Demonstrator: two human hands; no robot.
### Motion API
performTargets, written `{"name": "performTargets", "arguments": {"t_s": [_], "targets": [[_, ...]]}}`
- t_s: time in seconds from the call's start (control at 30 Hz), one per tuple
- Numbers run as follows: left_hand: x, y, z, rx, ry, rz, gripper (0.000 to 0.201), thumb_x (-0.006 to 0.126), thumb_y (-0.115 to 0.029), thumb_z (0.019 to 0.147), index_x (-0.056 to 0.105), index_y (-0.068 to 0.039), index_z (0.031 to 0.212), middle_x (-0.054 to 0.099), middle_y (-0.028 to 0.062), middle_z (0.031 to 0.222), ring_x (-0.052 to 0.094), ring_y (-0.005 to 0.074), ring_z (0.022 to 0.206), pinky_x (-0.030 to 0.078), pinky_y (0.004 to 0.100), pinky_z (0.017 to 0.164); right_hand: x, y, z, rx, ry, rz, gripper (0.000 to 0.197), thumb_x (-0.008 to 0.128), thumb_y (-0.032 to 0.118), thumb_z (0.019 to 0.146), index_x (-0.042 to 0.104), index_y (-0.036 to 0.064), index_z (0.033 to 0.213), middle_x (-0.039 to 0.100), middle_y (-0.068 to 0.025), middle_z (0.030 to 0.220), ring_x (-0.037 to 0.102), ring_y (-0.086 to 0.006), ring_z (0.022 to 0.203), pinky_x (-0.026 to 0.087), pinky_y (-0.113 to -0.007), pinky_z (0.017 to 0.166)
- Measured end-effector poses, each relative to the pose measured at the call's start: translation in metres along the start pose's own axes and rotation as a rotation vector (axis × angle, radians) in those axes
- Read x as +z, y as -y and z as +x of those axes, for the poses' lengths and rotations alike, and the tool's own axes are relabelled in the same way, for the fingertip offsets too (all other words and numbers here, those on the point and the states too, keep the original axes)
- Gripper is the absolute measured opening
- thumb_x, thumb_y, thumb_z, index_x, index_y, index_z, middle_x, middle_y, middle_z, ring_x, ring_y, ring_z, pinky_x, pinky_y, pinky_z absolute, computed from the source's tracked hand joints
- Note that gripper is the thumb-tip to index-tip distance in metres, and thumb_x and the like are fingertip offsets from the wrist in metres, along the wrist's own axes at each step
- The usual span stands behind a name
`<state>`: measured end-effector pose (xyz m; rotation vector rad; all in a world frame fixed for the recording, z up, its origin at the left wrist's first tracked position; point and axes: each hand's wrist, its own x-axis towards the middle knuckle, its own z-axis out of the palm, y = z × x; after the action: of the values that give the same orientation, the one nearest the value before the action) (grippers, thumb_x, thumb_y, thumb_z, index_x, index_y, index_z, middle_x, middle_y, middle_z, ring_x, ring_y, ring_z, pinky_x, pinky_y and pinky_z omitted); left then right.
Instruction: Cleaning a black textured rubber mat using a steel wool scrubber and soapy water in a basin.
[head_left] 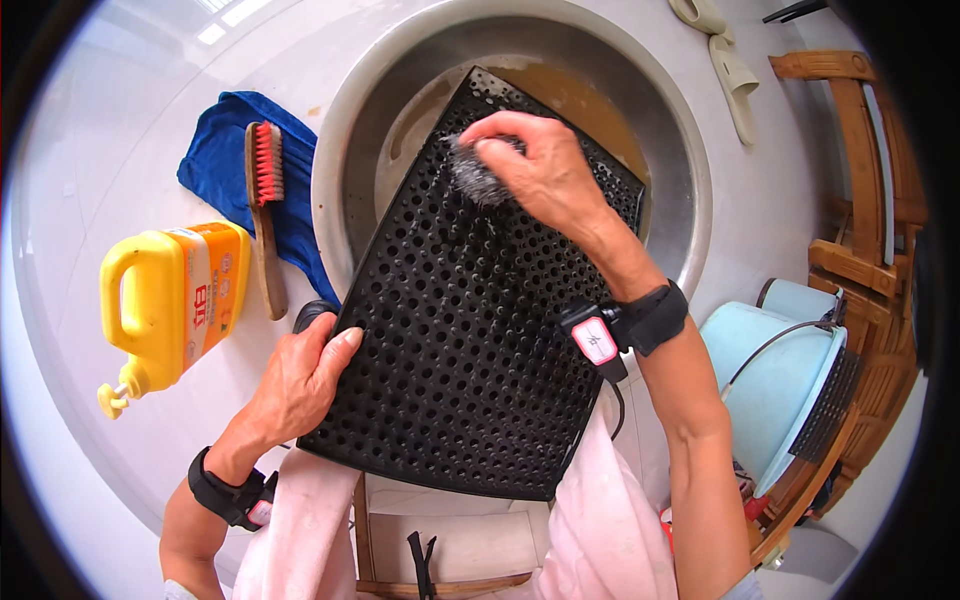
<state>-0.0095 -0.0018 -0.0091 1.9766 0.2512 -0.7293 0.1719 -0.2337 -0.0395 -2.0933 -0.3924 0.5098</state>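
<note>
A black tray (pixel 440 370) full of round holes leans over the rim of a large metal basin (pixel 334 170), its far end down inside and its near end at my lap. My left hand (pixel 300 385) is closed on the tray's left edge, thumb on top. In my right hand (pixel 550 170) is a grey steel wool scrubber (pixel 478 178), pressed against the upper part of the tray. Wet drops or suds show on the tray below it. Brownish water (pixel 585 105) lies in the basin, partly hidden by the tray.
Left of the basin are a blue cloth (pixel 215 150), a wooden brush (pixel 262 225) with red bristles and a yellow pump jug (pixel 150 300). To the right stand a light-blue bucket (pixel 770 380) and wooden chairs (pixel 860 170). Slippers (pixel 735 85) lie at the far right.
</note>
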Motion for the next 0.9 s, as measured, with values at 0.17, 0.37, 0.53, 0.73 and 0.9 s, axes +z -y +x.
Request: {"name": "performTargets", "arguments": {"t_s": [0.17, 0.37, 0.53, 0.73, 0.9], "targets": [[-0.002, 0.003, 0.002, 0.009, 0.014, 0.026, 0.040, 0.045, -0.034, 0.098, 0.044, 0.003, 0.082, 0.039, 0.0243, 0.062, 0.032, 0.0342, 0.058, 0.036, 0.0428, 0.057, 0.020, -0.014, 0.001, -0.547, -0.112, -0.430, 0.015, 0.060, 0.012, 0.083, 0.065, 0.0057, 0.096, 0.064, -0.0098, 0.097, 0.059, -0.0262, 0.095, 0.047, -0.036, 0.086], [-0.007, -0.005, -0.002, -0.022, -0.004, 0.283, 0.033, 0.049, -0.030, 0.096, 0.046, 0.001, 0.088, 0.044, 0.0228, 0.059, 0.048, 0.0399, 0.059, 0.042, 0.0437, 0.060, -0.007, -0.015, 0.003, -0.428, 0.185, -0.364, 0.013, 0.061, 0.012, 0.083, 0.066, 0.0059, 0.093, 0.064, -0.0086, 0.099, 0.058, -0.0246, 0.097, 0.047, -0.034, 0.086], [-0.015, -0.055, 0.010, 0.196, -0.116, 0.488, 0.031, 0.063, -0.011, 0.083, 0.048, -0.002, 0.109, 0.056, 0.0170, 0.086, 0.058, 0.0356, 0.082, 0.046, 0.0420, 0.069, -0.044, -0.038, -0.023, -0.300, -0.191, -0.314, 0.014, 0.059, 0.008, 0.081, 0.064, 0.0073, 0.094, 0.063, -0.0113, 0.098, 0.057, -0.0307, 0.091, 0.044, -0.038, 0.084], [-0.003, -0.069, 0.066, 0.453, -0.130, 0.583, 0.040, 0.062, -0.006, 0.083, 0.051, -0.004, 0.121, 0.049, 0.0216, 0.124, 0.051, 0.0356, 0.113, 0.041, 0.0414, 0.097, -0.025, -0.052, -0.046, -0.298, -0.105, -0.411, 0.023, 0.066, 0.009, 0.079, 0.062, 0.0093, 0.102, 0.059, -0.0095, 0.106, 0.055, -0.0301, 0.096, 0.044, -0.040, 0.087], [0.018, -0.053, 0.104, 0.467, -0.098, 0.796, 0.055, 0.059, -0.024, 0.090, 0.040, -0.005, 0.138, 0.016, 0.0270, 0.150, 0.027, 0.0412, 0.136, 0.026, 0.0449, 0.111, -0.030, -0.057, -0.047, -0.316, -0.058, -0.283, 0.023, 0.065, 0.006, 0.080, 0.062, 0.0090, 0.103, 0.060, -0.0104, 0.104, 0.056, -0.0289, 0.100, 0.045, -0.039, 0.087]]}}
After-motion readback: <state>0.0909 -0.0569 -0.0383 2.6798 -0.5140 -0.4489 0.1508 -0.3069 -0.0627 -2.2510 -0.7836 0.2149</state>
